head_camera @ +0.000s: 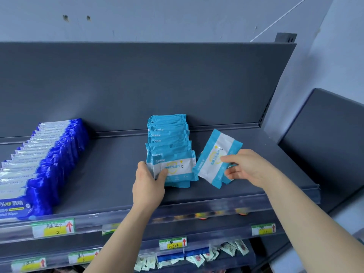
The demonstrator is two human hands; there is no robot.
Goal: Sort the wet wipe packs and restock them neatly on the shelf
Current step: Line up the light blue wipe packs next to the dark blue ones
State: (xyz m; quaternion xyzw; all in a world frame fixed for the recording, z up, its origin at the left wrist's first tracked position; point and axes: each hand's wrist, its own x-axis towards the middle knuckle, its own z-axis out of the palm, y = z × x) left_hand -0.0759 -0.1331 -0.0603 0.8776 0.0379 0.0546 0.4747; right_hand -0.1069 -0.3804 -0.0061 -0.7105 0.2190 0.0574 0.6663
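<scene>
**Light-blue wipe packs being lined up on the grey shelf**

The left hand [149,181] is gripping the front pack [175,170] of a row of light-blue wet wipe packs [169,134], thumb lying across its white label and fingers wrapping its left edge. That row is running from the middle of the dark grey shelf [110,174] back to the rear panel, each pack leaning on the one behind.

The right hand [247,168] is pinching a loose light-blue pack [214,160] by its right edge, holding it tilted just beside the front of the row; its lower corner is nearly touching the front pack. More of the same packs seem to be lying under it, mostly hidden.

Well apart on the left, a row of dark-blue wipe packs [49,154] is standing front to back. Price tags [54,228] are sitting in the clear shelf-edge strip below.
</scene>
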